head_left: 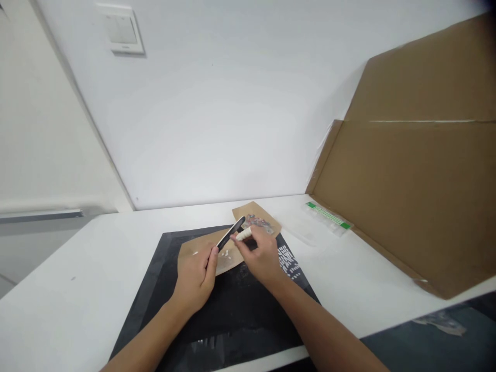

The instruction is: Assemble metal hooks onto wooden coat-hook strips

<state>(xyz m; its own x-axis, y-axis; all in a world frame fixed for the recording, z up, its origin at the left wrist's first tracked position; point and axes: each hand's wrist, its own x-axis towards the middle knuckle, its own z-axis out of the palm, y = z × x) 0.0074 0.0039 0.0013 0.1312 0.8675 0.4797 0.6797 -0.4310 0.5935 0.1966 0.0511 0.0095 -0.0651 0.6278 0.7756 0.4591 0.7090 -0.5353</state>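
My left hand [198, 276] is closed around the lower end of a narrow black strip with a pale edge [231, 233], held tilted up to the right. My right hand [262, 256] is close to the strip's right side, thumb and forefinger pinched together. A white sleeve-like cover [244, 234] seems to sit on that forefinger. Whatever lies between the fingertips is too small to make out. Under both hands is a brown paper sheet [222, 266] with several small white bits [226, 253] on it.
Beneath the paper lies a black mat [240, 315] with small white pieces [287, 261] at its right. Behind it, another brown paper [243, 211] bears a clear bag of small parts [259, 223]. A green-and-white strip [328, 215] lies by an open cardboard box [406, 196].
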